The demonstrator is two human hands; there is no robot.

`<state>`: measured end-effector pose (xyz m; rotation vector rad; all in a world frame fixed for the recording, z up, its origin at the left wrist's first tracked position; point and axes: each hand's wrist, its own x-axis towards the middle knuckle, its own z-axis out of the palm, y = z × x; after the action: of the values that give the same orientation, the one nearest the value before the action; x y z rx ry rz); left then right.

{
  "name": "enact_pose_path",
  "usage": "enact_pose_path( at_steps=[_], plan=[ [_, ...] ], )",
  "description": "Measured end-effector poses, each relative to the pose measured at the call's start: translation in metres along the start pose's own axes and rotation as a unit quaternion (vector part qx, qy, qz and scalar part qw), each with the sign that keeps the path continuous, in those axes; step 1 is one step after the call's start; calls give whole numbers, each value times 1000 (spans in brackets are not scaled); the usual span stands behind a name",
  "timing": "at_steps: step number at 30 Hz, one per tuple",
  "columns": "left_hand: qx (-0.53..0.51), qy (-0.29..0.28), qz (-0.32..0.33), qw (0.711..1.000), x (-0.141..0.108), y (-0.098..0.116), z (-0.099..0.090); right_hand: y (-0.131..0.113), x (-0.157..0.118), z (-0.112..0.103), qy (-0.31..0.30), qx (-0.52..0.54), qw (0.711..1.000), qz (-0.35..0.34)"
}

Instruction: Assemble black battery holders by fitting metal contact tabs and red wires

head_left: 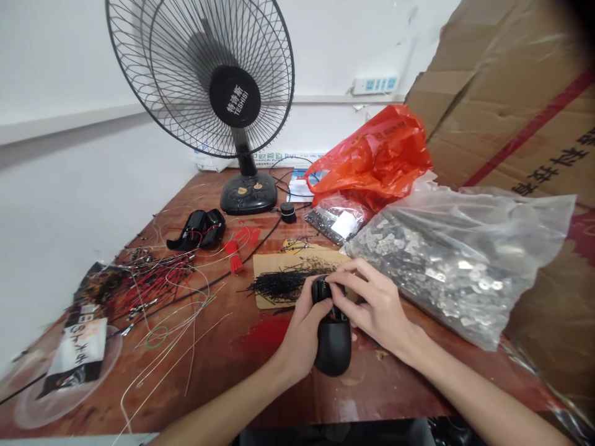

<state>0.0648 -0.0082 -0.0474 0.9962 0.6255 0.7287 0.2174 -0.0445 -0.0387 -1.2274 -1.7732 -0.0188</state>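
A rounded black plastic housing (333,350) stands near the front of the table, its top end slotted and ridged. My left hand (304,328) is closed round its left side, with the thumb across the front. At the upper end, my right hand (372,303) has its fingertips pinched against the housing; whether a small part sits between them I cannot make out. Behind both hands lies a heap of thin black strips (283,284) on a tan board (264,303), partly hidden by the hands.
A black fan (248,195) stands at the back. To the right are a clear bag of metal pieces (432,266), a red plastic bag (372,161) and cardboard (502,93). Leftward lie black housings (198,229), red wires (158,279), loose pale wires (186,316) and red strips (235,257).
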Motion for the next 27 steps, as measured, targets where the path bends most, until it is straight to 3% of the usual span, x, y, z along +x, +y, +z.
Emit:
enact_pose_path(
  at_steps=[7,11,15,19,24,27],
  plan=[
    [-58,0,-8,998,1,2,3,-4,2,0,21,-1,1000,-1],
    [-96,-2,-108,989,3,4,3,-5,0,1,-4,60,996,66],
    [-73,25,-135,988,6,5,2,-5,-1,1,-22,118,984,128],
    [-86,9,-126,988,8,7,2,-2,2,0,-45,202,959,193],
    [-89,-14,-89,992,8,6,2,-1,1,1,-52,344,892,287],
    [-67,27,-55,996,8,5,2,-4,-1,3,-44,334,897,285]
  ],
)
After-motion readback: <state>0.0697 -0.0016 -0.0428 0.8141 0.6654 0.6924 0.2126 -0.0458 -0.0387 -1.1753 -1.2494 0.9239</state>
